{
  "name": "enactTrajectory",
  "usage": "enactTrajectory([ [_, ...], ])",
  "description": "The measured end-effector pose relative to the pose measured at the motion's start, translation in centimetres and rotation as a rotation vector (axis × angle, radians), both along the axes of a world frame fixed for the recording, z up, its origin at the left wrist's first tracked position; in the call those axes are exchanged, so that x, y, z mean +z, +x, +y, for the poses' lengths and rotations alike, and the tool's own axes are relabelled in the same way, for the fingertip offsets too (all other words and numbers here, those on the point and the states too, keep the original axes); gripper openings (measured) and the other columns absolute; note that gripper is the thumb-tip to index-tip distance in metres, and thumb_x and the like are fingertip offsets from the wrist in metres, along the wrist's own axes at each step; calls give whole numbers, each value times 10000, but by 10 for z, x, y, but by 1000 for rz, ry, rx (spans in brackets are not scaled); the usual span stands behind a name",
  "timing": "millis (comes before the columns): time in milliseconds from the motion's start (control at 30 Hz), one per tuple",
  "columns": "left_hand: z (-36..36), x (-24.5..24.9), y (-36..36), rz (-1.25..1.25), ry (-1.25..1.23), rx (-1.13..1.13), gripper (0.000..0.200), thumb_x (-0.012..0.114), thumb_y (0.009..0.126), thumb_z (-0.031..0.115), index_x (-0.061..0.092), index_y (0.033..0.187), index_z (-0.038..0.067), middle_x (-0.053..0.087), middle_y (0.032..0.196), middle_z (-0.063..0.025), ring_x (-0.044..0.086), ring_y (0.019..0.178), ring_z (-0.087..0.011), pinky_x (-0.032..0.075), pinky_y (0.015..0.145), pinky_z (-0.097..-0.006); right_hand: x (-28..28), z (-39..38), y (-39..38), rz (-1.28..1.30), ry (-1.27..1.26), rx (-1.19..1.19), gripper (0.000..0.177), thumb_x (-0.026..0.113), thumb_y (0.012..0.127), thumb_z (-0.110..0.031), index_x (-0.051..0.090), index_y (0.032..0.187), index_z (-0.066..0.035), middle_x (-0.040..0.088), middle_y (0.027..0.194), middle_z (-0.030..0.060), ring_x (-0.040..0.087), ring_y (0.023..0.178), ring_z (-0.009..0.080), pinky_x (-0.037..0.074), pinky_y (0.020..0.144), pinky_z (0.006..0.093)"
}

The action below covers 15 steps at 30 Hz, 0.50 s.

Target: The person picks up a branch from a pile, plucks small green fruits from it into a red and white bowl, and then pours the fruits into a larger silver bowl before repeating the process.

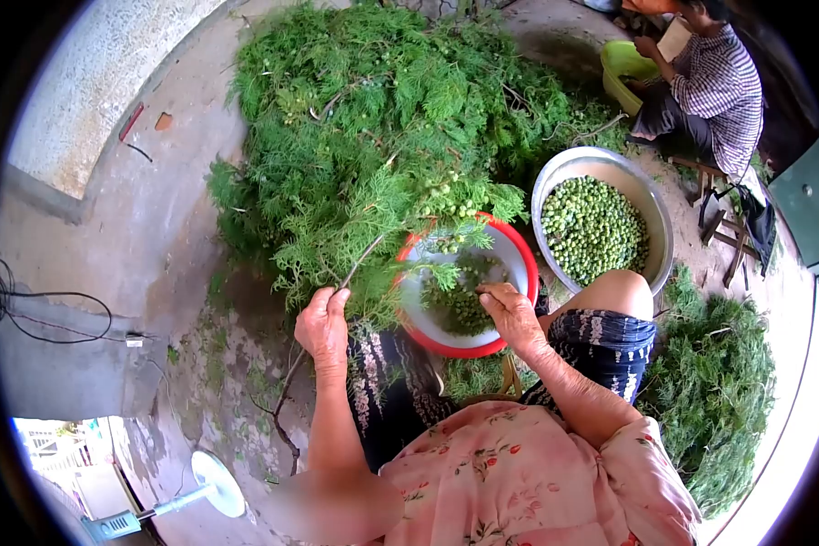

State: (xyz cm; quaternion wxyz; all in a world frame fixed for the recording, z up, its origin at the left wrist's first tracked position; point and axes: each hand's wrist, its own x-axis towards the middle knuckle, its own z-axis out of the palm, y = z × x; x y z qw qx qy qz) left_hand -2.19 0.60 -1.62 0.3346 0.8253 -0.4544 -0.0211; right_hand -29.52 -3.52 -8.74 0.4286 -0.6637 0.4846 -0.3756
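My left hand (pixel 322 329) is closed around the woody stem of a leafy evergreen branch (pixel 362 257). The branch's green sprays reach over a white basin with a red rim (pixel 522 247), which sits between my knees. Inside that basin lie small green cones and bits of foliage (pixel 462 305). Over the basin's right side is my right hand (pixel 513 320), its thumb and fingers pinched together; what is between them, if anything, is too small to make out.
A large pile of cut evergreen branches (pixel 364 109) lies ahead. On the right stands a metal basin (pixel 662 196) full of green cones (pixel 593 223), with stripped foliage (pixel 714 382) below it. Another person (pixel 714 91) sits beside a yellow-green tub (pixel 617 68). A fan (pixel 217 484) is lower left.
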Motion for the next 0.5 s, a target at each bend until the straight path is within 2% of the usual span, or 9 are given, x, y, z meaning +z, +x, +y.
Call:
enactTrajectory([
  [100, 3, -2, 0, 29, -21, -27, 228, 681, 722, 295, 664, 831, 95, 588, 610, -129, 579, 562, -267, 436, 551, -342, 3, 0, -1, -74, 124, -32, 174, 547, 855, -78, 608, 996, 2, 587, 948, 127, 555, 889, 214, 420, 795, 282],
  [133, 4, -3, 0, 42, -33, -36, 223, 686, 720, 285, 664, 830, 92, 587, 608, -128, 576, 553, -260, 434, 547, -337, 6, 1, 2, -115, 111, -109, 143, 560, 837, -46, 622, 959, -5, 592, 887, 102, 556, 837, 179, 424, 757, 268],
  [233, 5, -2, 0, 24, -65, -58, 223, 693, 720, 279, 661, 819, 82, 586, 604, -119, 566, 539, -246, 431, 541, -326, 24, -5, 9, -123, -89, -175, 138, 581, 807, -6, 627, 937, -19, 592, 846, 89, 564, 802, 180, 434, 735, 271],
  [267, 6, -2, 0, 18, -75, -64, 223, 696, 720, 277, 660, 816, 79, 585, 603, -116, 562, 534, -242, 430, 538, -323, 35, -8, 11, -76, -211, -202, 160, 605, 768, 29, 629, 916, -26, 589, 823, 87, 571, 777, 201, 442, 714, 276],
  [333, 7, -2, 0, 9, -63, -84, 225, 701, 717, 273, 659, 814, 75, 588, 606, -112, 564, 535, -238, 433, 540, -318, 56, -13, 16, -43, -287, -242, 172, 611, 752, 32, 631, 911, -29, 589, 817, 93, 572, 781, 221, 444, 712, 276],
  [400, 8, -1, 1, 10, -44, -97, 225, 707, 713, 265, 659, 813, 70, 592, 609, -108, 565, 535, -228, 437, 542, -310, 58, -26, 22, -38, -446, -268, 185, 626, 726, 19, 632, 904, -31, 604, 829, 108, 573, 793, 254, 449, 725, 301],
  [500, 9, 1, 0, 34, -20, -115, 220, 716, 706, 248, 660, 812, 62, 599, 616, -102, 565, 531, -204, 443, 543, -293, 52, -38, 32, 64, -517, -165, 174, 631, 726, -6, 628, 898, -27, 618, 866, 121, 573, 818, 280, 449, 757, 339],
])
